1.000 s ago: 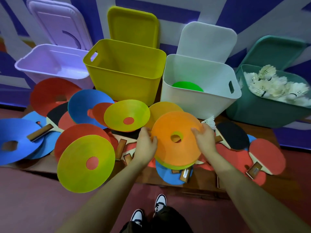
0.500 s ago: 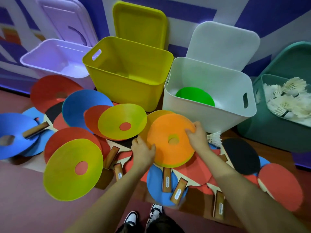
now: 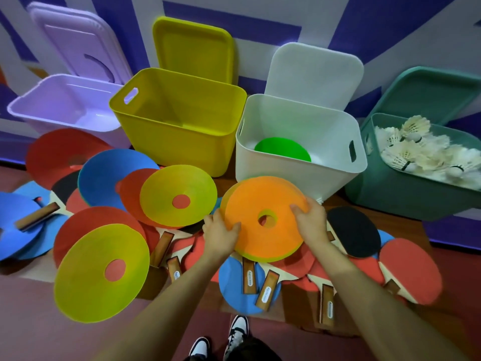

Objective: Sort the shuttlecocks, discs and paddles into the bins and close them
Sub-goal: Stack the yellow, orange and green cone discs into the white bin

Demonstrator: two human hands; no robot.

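An orange disc [image 3: 250, 204] with a yellow-green one under it is lifted off the pile, just in front of the white bin [image 3: 302, 175]. My left hand [image 3: 220, 237] grips its left edge and my right hand [image 3: 311, 221] grips its right edge. A green disc [image 3: 282, 149] lies inside the white bin. Several red, blue and yellow discs [image 3: 178, 195] lie spread at the left. Paddles [image 3: 354, 234] with red, blue and black faces lie under and around my hands. Shuttlecocks [image 3: 416, 149] fill the green bin [image 3: 406, 199].
A lilac bin [image 3: 65, 105] and a yellow bin [image 3: 177, 142] stand open at the back left. All four lids lean on the striped wall behind their bins, among them the yellow lid [image 3: 192, 48]. My shoes [image 3: 236, 329] show at the bottom edge.
Both hands have raised the orange disc stack off the paddles and carried it a little toward the white bin. My view has tipped down and nearer.
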